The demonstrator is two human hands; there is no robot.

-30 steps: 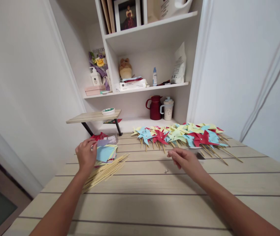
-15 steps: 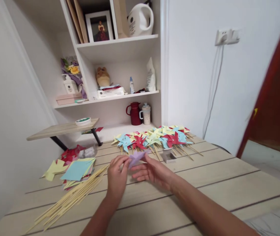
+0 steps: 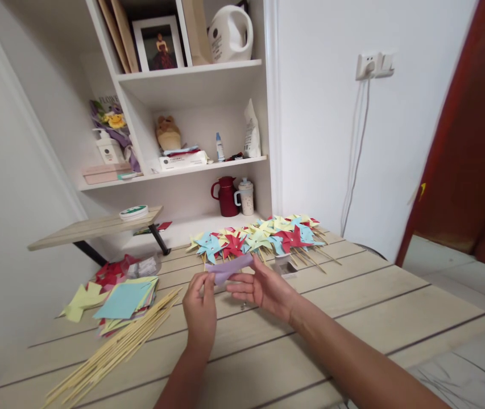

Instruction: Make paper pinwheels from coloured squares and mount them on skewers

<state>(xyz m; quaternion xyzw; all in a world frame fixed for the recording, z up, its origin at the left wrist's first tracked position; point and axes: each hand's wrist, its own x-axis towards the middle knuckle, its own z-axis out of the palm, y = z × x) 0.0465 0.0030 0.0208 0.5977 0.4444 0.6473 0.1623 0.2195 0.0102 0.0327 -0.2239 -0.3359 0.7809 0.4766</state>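
A piece of purple paper [image 3: 230, 269] is stretched between my two hands above the table. My left hand [image 3: 199, 301] pinches its left end between thumb and fingers. At the upper right corner, my right hand [image 3: 265, 288] grips the paper with thumb and index finger, the other fingers spread below. A tiny shiny piece [image 3: 243, 306] lies on the wood under my right hand. Behind the paper rest many finished pinwheels [image 3: 259, 238] in blue, red and yellow on sticks. A small open clear box [image 3: 285, 267] sits just beyond my right hand.
On the left lie a bundle of thin wooden sticks [image 3: 118, 346], a stack of coloured paper squares [image 3: 123, 301] and a yellow cut paper [image 3: 82, 301]. A small raised wooden stand [image 3: 97, 230] and shelving [image 3: 191, 74] stand behind the slatted table [image 3: 353, 318].
The purple paper, bunched up before, is now drawn out longer between my hands. A tiny shiny piece now shows on the table below. The whole view has shifted slightly.
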